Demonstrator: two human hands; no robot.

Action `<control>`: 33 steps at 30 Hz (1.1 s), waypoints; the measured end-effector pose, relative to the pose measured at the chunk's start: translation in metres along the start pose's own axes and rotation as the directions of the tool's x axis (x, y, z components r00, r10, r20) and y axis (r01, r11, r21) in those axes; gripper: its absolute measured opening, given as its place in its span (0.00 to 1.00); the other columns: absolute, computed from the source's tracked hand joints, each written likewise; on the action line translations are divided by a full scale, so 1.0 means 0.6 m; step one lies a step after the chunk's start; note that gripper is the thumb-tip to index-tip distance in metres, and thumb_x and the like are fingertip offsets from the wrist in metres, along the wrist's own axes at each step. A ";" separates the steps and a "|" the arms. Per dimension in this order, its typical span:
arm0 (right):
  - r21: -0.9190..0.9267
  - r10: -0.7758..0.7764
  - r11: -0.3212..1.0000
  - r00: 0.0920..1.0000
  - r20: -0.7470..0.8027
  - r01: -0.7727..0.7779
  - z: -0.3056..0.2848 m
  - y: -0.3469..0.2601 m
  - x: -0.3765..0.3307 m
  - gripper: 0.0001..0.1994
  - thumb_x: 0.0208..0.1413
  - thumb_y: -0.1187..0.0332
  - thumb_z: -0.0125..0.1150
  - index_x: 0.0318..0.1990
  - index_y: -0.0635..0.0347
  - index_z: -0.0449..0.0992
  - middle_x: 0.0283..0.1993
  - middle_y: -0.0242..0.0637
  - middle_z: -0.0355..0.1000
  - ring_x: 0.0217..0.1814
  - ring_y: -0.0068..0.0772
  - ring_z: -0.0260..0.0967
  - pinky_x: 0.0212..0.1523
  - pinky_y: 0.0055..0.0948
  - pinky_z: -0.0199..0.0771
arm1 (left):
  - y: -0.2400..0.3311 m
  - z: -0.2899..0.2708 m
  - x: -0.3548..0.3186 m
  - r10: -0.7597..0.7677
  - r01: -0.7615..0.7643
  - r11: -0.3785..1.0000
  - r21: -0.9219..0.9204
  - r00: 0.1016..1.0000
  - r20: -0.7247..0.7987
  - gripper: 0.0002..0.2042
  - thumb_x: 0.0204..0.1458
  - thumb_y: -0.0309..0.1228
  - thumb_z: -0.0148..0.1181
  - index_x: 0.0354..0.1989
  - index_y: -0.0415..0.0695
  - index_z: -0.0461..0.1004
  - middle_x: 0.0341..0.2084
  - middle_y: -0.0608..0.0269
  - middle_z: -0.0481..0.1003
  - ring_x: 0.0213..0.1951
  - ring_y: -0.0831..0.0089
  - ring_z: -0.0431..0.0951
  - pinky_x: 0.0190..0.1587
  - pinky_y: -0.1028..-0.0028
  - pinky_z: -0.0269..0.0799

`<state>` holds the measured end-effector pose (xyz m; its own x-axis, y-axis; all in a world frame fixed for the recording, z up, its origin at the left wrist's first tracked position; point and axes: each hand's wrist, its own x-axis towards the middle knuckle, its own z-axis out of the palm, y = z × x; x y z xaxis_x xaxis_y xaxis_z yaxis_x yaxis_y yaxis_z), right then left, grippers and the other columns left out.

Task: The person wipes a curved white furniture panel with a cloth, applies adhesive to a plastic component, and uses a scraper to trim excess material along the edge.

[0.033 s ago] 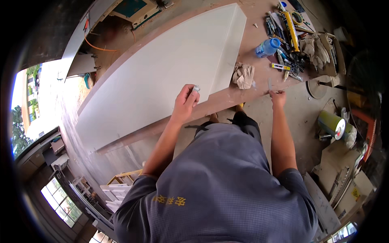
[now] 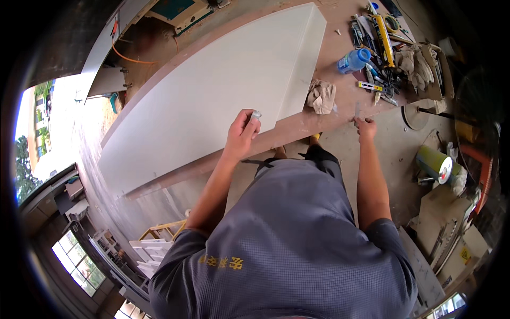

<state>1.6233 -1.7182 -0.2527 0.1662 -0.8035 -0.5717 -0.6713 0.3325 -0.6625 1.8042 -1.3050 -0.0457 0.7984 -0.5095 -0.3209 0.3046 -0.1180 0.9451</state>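
My left hand (image 2: 244,130) is closed round a small whitish, silvery piece (image 2: 256,115) that sticks out past the thumb; its kind is too small to tell. It hovers over a large white panel (image 2: 212,80) lying on a brown worktable (image 2: 297,125). Between the fingertips of my right hand (image 2: 365,128) is a thin, flat grey blade (image 2: 357,110), pointing away over the table's near edge. Crumpled brown paper (image 2: 321,97) lies between the two hands, beside the panel. Behind the blade is a yellow-and-white marker-like stick (image 2: 370,86).
A blue-capped bottle (image 2: 353,61), a yellow sealant tube (image 2: 383,41) and a heap of tools and rags (image 2: 414,66) crowd the table's far right. On the right stand a green can (image 2: 434,164) and cardboard pieces (image 2: 451,234). White frames (image 2: 154,250) are stacked at lower left.
Both hands keep their grips and places. The view has shifted very slightly, so the panel and bottle appear a little farther right.
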 end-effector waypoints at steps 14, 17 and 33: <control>0.267 -0.294 0.955 0.333 0.896 0.125 -0.015 -0.284 -0.570 0.05 0.67 0.77 0.56 0.46 0.65 0.78 0.39 0.35 0.78 0.30 0.19 0.70 0.37 0.22 0.73 | 0.121 -0.039 -0.164 0.163 -0.175 0.979 0.109 0.981 0.106 0.14 0.71 0.36 0.52 0.48 0.36 0.76 0.23 0.69 0.74 0.22 0.86 0.65 0.24 0.83 0.60; 0.333 -0.352 0.936 0.290 0.890 0.113 -0.027 -0.318 -0.617 0.09 0.65 0.81 0.56 0.51 0.68 0.76 0.42 0.37 0.79 0.34 0.22 0.73 0.40 0.25 0.77 | 0.135 -0.029 -0.169 0.283 -0.301 0.949 0.097 0.944 0.167 0.16 0.70 0.40 0.55 0.48 0.36 0.77 0.23 0.69 0.74 0.23 0.84 0.67 0.25 0.81 0.62; 0.177 -0.327 0.884 0.302 0.896 0.432 -0.071 -0.399 -0.654 0.10 0.58 0.78 0.66 0.47 0.64 0.83 0.39 0.37 0.82 0.31 0.25 0.71 0.32 0.26 0.72 | 0.176 -0.012 -0.196 0.387 -0.413 0.890 0.193 0.908 0.160 0.17 0.65 0.41 0.63 0.45 0.36 0.79 0.27 0.61 0.80 0.26 0.75 0.79 0.31 0.77 0.73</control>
<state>1.6879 -1.5035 0.1510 0.9164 0.0909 -0.3897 -0.3940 0.0345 -0.9185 1.7463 -1.2517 0.0912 0.7599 -0.6446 0.0838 -0.1589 -0.0592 0.9855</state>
